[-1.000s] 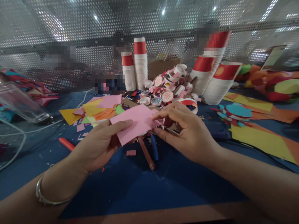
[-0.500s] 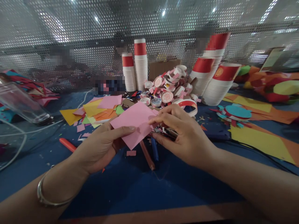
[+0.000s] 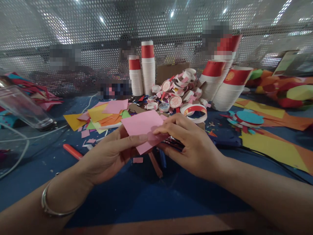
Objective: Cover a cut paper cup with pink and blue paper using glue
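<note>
A square of pink paper [image 3: 139, 125] is held up at an angle over the table, in front of a heap of cut cup parts. My left hand [image 3: 107, 155] is closed on its left and lower side, thumb on top and fingers underneath. On the right, my right hand [image 3: 195, 143] pinches the paper's right edge with bent fingers. Part of that edge is hidden by the fingers. Beneath the hands lie a brown stick-like piece [image 3: 156, 165], a blue one [image 3: 162, 158] and a small pink scrap [image 3: 138, 160].
Stacked paper cups [image 3: 148, 75] stand at the back, with more stacks [image 3: 227, 93] on the right. Cut cup bottoms with pink strips [image 3: 174, 101] are piled between them. Coloured sheets [image 3: 97, 112], a red-handled tool [image 3: 72, 151], a clear bottle [image 3: 26, 107] and a turquoise-topped craft piece [image 3: 248, 117] lie around.
The pink paper has turned slightly and shifted a little right, with my left hand moving along. My right fingers reach slightly farther over its face.
</note>
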A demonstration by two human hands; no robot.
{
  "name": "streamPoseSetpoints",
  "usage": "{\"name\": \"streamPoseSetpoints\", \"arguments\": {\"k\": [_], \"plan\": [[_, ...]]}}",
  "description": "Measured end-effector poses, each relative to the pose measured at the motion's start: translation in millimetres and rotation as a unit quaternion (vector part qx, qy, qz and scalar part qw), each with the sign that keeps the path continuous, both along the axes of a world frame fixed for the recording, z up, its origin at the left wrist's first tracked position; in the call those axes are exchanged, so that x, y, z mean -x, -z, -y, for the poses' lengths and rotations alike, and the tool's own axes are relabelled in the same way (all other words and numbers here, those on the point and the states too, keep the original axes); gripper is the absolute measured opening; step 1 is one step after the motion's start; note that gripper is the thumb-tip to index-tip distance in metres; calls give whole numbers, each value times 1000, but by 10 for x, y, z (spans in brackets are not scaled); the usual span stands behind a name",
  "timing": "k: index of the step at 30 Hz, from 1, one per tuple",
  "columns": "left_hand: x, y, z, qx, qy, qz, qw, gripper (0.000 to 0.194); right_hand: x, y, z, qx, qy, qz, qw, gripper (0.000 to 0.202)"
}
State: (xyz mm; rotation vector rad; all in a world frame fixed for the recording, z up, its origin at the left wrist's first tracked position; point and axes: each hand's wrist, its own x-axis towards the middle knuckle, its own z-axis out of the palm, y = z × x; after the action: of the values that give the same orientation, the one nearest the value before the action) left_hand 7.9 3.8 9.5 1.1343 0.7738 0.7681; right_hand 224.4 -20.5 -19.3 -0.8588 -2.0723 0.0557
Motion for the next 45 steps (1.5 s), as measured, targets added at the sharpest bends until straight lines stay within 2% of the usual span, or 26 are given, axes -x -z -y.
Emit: {"name": "streamPoseSetpoints", "arguments": {"k": [4, 7, 10, 14, 17, 20, 23, 26, 28, 31, 34, 37, 41, 43, 45], "plan": [[36, -4, -12, -33, 55, -4, 998, 44, 5, -8, 6, 1, -6, -6, 1000, 25], [70, -1, -22, -36, 75, -20, 996, 55, 1, -17, 9, -1, -8, -12, 1000, 24], [79, -4, -24, -30, 84, -10, 996, 57, -2, -17, 12, -2, -12, -20, 1000, 24], [42, -11, -21, 22, 16, 46, 999, 42, 1, -7, 13, 2, -16, -15, 1000, 25], [5, -16, -16, 53, -42, 24, 997, 38, 8, -4, 18, 11, -18, -3, 1000, 25], [-16, -18, -24, 23, -67, -4, 997, 33, 14, -15, 27, 18, -21, -3, 1000, 20], [-24, -19, -46, 3, -91, 6, 996, 24, 16, -32, 31, 27, -19, -29, 999, 18], [-30, -26, -57, -5, -124, 10, 992, 11, 13, -32, 17, 62, 9, -74, 995, 18], [-39, -34, -47, -14, -140, 20, 990, 13, 10, -11, -3, 114, 28, -125, 985, 24], [-54, -42, -15, -21, -151, 41, 988, 22, 7, 42, -45, 196, 27, -224, 954, 46], [-65, -28, 18, -32, -150, 37, 988, 15, 12, 85, -85, 227, 2, -291, 929, 63], [-72, -2, 48, -45, -137, 18, 989, 16, 27, 90, -102, 270, -46, -305, 912, 58], [-74, 19, 86, -56, -116, 3, 992, 44, 53, 60, -89, 331, -112, -305, 886, 46], [-70, 25, 96, -67, -103, 3, 992, 56, 59, 45, -79, 347, -123, -302, 879, 46], [-63, 31, 96, -80, -90, -2, 993, 58, 58, 36, -73, 352, -117, -294, 881, 44]]}}
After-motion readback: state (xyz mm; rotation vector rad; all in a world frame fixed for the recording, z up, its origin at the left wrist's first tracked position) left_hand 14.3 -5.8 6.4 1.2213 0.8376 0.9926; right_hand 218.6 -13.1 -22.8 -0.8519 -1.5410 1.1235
